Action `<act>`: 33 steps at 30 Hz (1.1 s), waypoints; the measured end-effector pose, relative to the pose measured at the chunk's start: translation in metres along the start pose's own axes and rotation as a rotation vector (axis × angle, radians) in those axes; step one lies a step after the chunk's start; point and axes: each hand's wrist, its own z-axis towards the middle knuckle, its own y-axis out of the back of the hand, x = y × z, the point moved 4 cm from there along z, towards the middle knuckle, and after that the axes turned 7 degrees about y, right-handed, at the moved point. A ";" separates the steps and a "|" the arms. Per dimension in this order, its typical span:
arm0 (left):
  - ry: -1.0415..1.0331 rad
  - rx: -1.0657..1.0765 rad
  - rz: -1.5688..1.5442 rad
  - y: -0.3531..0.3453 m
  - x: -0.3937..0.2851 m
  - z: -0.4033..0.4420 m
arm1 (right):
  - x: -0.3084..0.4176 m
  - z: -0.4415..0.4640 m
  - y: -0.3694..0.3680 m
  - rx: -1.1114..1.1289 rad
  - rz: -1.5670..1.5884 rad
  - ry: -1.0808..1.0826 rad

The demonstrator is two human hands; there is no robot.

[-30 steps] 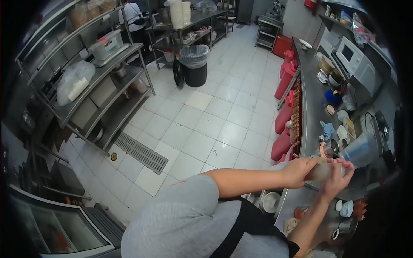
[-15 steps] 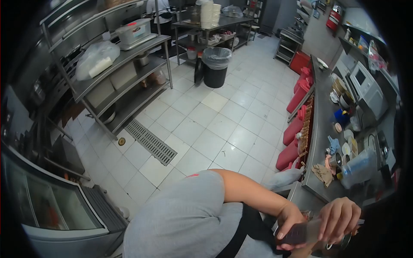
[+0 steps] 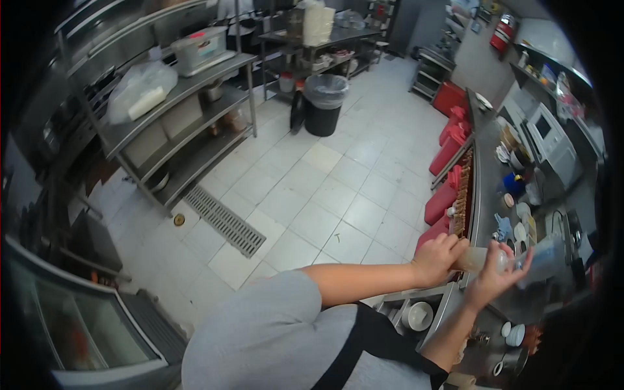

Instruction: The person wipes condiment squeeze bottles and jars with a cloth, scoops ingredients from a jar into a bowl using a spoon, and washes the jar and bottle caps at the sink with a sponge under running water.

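Beige, translucent container (image 3: 472, 259) held between two hands

The container lies sideways at the edge of the metal counter (image 3: 484, 175), spanning the gap from one hand to the other. The left hand (image 3: 438, 260) grips one end, fingers curled closed around it. The right hand (image 3: 492, 279) holds the opposite end more loosely, fingers bent and a little spread; blur hides their exact contact. A white bowl (image 3: 417, 316) sits near the left forearm.

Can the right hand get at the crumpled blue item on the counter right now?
Probably not straight away: the right hand seems occupied at the translucent container in the left hand. Otherwise, the crumpled blue item on the counter looks uncovered and fairly near.
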 end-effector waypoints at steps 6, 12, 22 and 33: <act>0.169 0.655 -0.542 0.077 0.020 0.000 | 0.041 -0.004 -0.070 0.254 0.196 -0.068; 0.361 1.733 -2.058 0.115 -0.005 -0.047 | 0.098 -0.009 -0.139 0.734 1.371 0.019; 0.348 1.462 -1.450 0.154 0.057 -0.040 | 0.071 -0.034 -0.173 0.496 1.579 -0.382; 0.619 1.049 -1.034 0.077 0.126 -0.047 | -0.119 -0.238 0.072 -0.475 0.773 -1.133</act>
